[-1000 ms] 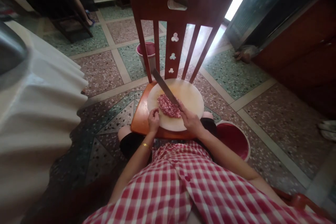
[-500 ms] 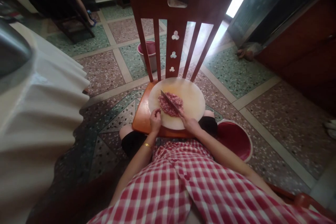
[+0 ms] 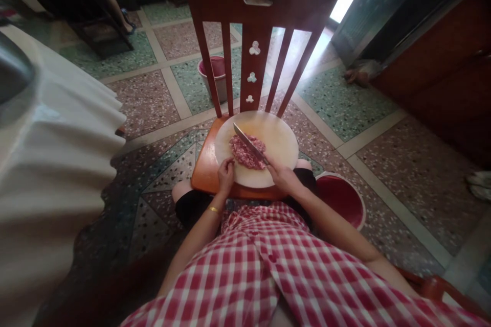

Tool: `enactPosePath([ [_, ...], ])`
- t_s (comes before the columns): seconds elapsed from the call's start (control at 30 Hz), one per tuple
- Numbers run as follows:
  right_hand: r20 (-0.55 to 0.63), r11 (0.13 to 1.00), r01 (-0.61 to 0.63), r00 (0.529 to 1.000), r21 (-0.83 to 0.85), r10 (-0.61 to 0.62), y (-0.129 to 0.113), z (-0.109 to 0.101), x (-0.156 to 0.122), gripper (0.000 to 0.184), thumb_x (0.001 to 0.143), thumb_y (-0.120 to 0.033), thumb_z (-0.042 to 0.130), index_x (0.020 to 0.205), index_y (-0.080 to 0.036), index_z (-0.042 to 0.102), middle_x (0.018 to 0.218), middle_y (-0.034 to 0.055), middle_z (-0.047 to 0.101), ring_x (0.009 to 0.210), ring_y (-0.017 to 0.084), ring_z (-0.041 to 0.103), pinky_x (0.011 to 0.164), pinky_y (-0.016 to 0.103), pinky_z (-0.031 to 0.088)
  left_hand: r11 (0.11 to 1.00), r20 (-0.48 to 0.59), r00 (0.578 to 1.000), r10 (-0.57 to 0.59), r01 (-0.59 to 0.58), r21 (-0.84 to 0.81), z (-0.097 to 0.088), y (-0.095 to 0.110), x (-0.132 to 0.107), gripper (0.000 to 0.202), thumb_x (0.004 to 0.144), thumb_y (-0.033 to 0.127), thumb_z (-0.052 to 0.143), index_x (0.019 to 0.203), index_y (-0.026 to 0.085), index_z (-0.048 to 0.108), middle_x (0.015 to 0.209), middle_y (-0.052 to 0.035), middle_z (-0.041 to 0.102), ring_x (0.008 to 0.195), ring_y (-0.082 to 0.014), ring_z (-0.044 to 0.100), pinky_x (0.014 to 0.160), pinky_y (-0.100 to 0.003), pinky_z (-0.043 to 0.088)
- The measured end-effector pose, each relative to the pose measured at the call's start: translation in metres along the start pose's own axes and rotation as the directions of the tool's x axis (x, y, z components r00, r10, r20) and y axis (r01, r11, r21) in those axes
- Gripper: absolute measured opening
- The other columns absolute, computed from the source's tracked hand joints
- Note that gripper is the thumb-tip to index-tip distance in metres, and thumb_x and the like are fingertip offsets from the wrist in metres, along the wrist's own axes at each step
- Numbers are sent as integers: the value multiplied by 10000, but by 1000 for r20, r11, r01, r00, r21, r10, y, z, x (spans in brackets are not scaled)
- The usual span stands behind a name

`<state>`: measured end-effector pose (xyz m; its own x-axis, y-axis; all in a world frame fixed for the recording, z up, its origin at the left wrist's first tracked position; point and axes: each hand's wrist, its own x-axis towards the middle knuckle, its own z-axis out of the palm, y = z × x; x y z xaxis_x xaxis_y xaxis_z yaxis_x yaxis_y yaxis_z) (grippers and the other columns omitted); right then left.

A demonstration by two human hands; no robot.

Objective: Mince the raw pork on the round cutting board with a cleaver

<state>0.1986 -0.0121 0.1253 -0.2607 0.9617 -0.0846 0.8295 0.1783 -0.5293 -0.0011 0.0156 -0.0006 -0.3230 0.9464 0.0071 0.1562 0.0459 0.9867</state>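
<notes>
A round pale chopping board (image 3: 282, 140) lies on the seat of a red-brown wooden chair (image 3: 253, 15) in front of me. A heap of pink minced meat (image 3: 242, 153) sits on the board. My right hand (image 3: 283, 177) is closed round the handle of a cleaver (image 3: 248, 142), whose blade lies across the meat. My left hand (image 3: 225, 176) rests with curled fingers on the board's near left edge, beside the meat.
A red plastic basin (image 3: 341, 199) stands on the floor at my right knee. A small pink bucket (image 3: 215, 75) stands behind the chair. A white pleated cloth (image 3: 49, 163) fills the left side. A dark wooden cabinet (image 3: 445, 66) stands at the right. A person's legs (image 3: 111, 2) show at the far left.
The cleaver came down from a raised position onto the meat, then lifted slightly. My left hand stayed at the board's edge.
</notes>
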Motion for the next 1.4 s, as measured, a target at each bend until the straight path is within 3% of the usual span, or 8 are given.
enactPosePath([
  [0.1,-106,996,87,991,-4,-87,-8,-3,0,514,933,-284,305,1427,-186,204,1306,95,485,1056,212,573,904,330,455,1000,-16,1000,-19,19,-10,-1,-3,1,231,791,229,427,920,143,600,847,-55,635,785,-134,593,762,-265,472],
  [0.3,124,998,-16,992,-63,24,-1,9,-2,466,922,-269,355,1386,-259,314,1167,50,609,975,210,619,834,326,497,1000,20,1000,-23,24,-4,-3,-4,-1,223,783,224,432,897,152,609,788,-43,634,752,-130,591,732,-252,465],
  [0.5,-120,994,107,987,-20,-109,-4,-2,-4,497,934,-289,312,1418,-204,235,1321,75,473,1102,200,541,925,322,445,994,-57,997,-58,53,-95,0,-8,0,205,765,245,453,852,145,608,761,-36,618,718,-119,581,713,-245,465],
  [0.67,103,994,-18,994,-109,30,9,18,-5,480,919,-277,371,1394,-261,297,1149,59,620,944,215,632,824,326,499,980,-137,988,-70,43,-194,-3,-2,-1,218,757,270,479,879,136,601,708,-25,599,669,-108,578,688,-248,475],
  [0.9,-110,984,168,979,-54,-173,-13,-2,-9,496,943,-302,276,1424,-196,216,1288,86,510,1006,195,596,877,298,465,978,-176,983,-58,21,-208,-11,5,-3,210,768,280,479,869,143,603,714,-17,582,660,-92,566,680,-234,481],
  [1.1,165,985,44,986,-166,-16,3,25,-2,483,923,-288,358,1399,-260,281,1016,60,681,809,201,663,732,303,518,973,-193,975,-107,63,-223,-19,2,-11,202,764,276,482,856,141,601,699,-16,574,645,-89,559,665,-231,484],
  [1.3,-31,986,135,990,-94,-139,-4,7,-5,501,941,-324,276,1428,-237,192,1236,73,559,934,201,628,821,313,493,970,-203,974,-101,51,-237,-19,2,-13,196,764,277,487,853,146,602,715,-18,572,651,-90,552,661,-230,479],
  [1.4,65,992,53,997,-117,-46,-1,14,-3,488,934,-308,313,1413,-246,247,1155,66,617,896,204,644,802,314,502,967,-195,975,-107,57,-248,-17,2,-13,188,759,272,491,841,145,604,704,-15,570,650,-90,549,660,-229,477],
])
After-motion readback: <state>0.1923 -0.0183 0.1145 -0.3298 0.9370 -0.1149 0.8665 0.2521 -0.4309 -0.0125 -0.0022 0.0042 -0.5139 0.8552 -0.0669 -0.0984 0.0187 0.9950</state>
